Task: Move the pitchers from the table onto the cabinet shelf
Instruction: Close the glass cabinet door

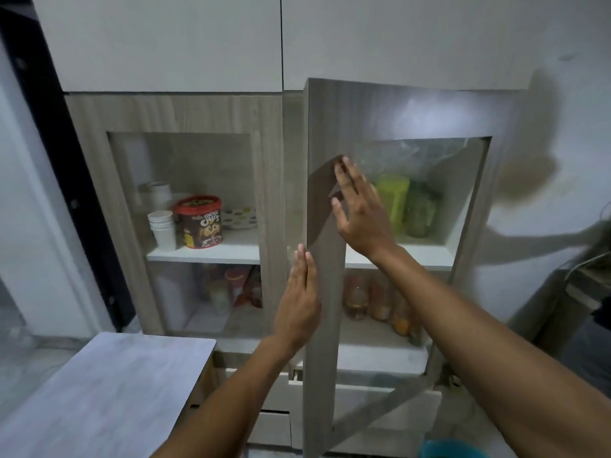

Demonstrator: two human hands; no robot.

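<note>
Behind glass, pitchers [405,206] sit beyond right hand [360,214].

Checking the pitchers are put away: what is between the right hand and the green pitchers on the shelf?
In the head view, the glass pane of the half-open cabinet door separates the right hand from the green pitchers.

Beyond my fingers stands a wood-grain cabinet [172,114] with glass-paned doors, plain white cupboards [158,41] above. Right of them, a shadowed white wall [562,160]. Below left, a pale tabletop [109,391].
</note>
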